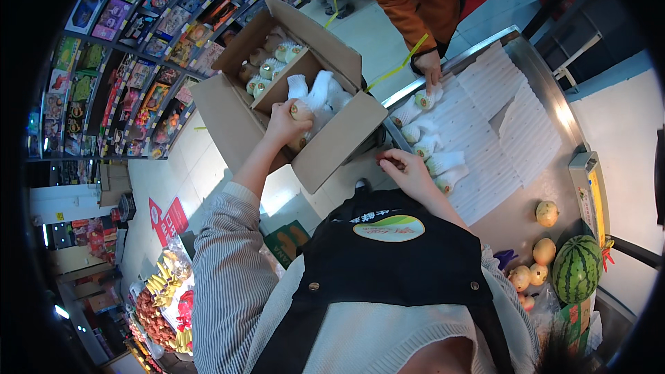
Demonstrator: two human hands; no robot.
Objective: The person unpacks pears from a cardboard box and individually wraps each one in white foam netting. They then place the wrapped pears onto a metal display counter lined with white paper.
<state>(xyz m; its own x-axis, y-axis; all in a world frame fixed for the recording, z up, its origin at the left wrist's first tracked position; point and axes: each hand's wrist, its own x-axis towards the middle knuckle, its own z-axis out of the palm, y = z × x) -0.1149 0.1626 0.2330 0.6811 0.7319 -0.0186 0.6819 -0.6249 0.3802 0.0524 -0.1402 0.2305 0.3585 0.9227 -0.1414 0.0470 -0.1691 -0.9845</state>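
Observation:
An open cardboard box (332, 149) stands before me, split by a cardboard divider (280, 80). Round pale fruits in white foam nets (270, 68) fill its far compartment. Inside the near compartment, my left hand (287, 122) grips a pale round fruit (301, 110), beside loose white foam nets (319, 88). My right hand (408, 169) is held between the box and the metal display table, its fingers curled with a gap and no fruit seen in them. Just past it, netted fruits (439, 163) lie in a row along the table's near edge, on white foam sheets (480, 135).
Another person's hand (429, 66) touches a netted fruit at the table's far corner. A watermelon (577, 269) and several loose fruits (544, 251) sit on the metal table (511, 205) at right. Shelves of boxed toys (140, 57) stand at left, with bananas (163, 283) on a lower-left display.

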